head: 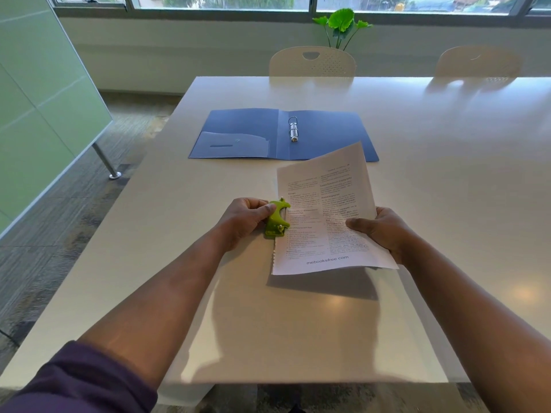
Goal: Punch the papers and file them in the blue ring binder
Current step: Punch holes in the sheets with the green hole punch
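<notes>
Punching underway: left hand [244, 217] grips green punch [277, 219] on papers [325, 210] pinched by right hand [384, 231], near binder [283, 134]; next, squeeze.

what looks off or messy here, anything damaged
The papers have a ragged, perforated left edge near the bottom, as if torn from a binding. They sit tilted in the green punch. The blue ring binder lies open and looks intact.

Office mtg room.
Long pale glossy table [417, 138], cream perforated plastic chairs [313, 62] opp., green glass partition [35, 99], wide window strip [223, 3], grey carpet [59, 219].
</notes>
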`<action>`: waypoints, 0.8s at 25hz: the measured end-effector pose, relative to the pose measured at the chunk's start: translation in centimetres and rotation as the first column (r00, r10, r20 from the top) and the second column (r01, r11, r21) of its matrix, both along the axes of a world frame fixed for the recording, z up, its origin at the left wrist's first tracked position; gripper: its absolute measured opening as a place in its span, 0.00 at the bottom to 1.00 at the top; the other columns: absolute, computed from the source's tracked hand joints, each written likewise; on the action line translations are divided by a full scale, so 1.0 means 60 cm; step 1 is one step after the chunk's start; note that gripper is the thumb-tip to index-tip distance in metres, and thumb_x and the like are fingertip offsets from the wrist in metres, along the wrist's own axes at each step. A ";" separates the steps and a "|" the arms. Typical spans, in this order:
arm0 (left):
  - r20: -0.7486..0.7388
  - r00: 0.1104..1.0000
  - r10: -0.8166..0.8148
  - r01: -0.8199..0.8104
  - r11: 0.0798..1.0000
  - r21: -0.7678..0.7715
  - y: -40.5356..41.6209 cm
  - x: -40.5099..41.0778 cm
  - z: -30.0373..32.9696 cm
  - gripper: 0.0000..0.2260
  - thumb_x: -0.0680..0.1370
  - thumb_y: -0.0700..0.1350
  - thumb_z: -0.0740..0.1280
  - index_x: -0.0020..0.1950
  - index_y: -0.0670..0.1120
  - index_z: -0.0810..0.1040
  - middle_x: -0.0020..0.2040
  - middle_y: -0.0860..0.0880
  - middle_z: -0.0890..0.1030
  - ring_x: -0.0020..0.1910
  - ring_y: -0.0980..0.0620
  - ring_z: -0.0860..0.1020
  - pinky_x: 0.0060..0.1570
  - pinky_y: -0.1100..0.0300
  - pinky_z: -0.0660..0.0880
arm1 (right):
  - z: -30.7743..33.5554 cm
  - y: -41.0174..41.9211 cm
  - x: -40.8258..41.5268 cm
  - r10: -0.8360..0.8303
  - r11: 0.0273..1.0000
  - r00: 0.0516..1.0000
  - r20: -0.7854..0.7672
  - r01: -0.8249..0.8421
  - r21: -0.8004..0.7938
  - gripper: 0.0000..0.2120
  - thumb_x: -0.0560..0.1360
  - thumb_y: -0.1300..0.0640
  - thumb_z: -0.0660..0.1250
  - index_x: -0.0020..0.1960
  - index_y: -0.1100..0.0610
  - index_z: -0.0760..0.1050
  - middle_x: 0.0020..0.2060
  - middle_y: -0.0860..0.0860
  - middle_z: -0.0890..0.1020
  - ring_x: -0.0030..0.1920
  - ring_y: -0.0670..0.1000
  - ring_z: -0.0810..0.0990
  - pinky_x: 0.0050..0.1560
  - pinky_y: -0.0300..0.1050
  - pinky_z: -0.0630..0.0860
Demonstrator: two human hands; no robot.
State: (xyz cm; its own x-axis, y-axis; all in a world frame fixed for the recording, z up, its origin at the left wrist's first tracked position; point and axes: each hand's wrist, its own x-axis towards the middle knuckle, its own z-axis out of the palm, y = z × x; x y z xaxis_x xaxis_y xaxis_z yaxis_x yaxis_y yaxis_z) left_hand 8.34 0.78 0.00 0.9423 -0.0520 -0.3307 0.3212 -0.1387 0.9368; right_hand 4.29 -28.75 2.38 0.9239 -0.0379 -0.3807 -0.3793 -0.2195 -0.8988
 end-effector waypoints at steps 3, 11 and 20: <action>-0.007 1.000 -0.001 0.001 1.000 0.004 0.001 0.003 -0.002 0.11 0.79 0.49 0.73 0.56 0.44 0.85 0.52 0.42 0.87 0.54 0.42 0.85 0.57 0.46 0.83 | -0.001 0.001 0.000 -0.002 1.000 1.000 0.009 0.002 -0.007 0.12 0.78 0.61 0.71 0.58 0.50 0.78 0.52 0.53 0.83 0.51 0.61 0.83 0.46 0.55 0.82; -0.075 0.996 -0.045 0.053 0.993 0.102 -0.003 0.016 0.028 0.12 0.76 0.44 0.76 0.56 0.42 0.82 0.51 0.42 0.86 0.45 0.48 0.86 0.45 0.55 0.84 | -0.004 0.000 0.001 0.007 1.000 1.000 0.009 -0.007 0.001 0.11 0.78 0.62 0.71 0.56 0.50 0.78 0.52 0.53 0.84 0.49 0.60 0.84 0.44 0.53 0.82; -0.371 0.897 -0.240 0.400 0.796 0.454 -0.015 0.084 0.082 0.21 0.73 0.46 0.79 0.61 0.44 0.76 0.55 0.43 0.81 0.45 0.49 0.80 0.44 0.55 0.83 | -0.005 -0.002 0.004 0.019 1.000 1.000 -0.020 -0.019 0.007 0.14 0.78 0.60 0.72 0.62 0.50 0.77 0.53 0.53 0.84 0.51 0.61 0.85 0.47 0.57 0.84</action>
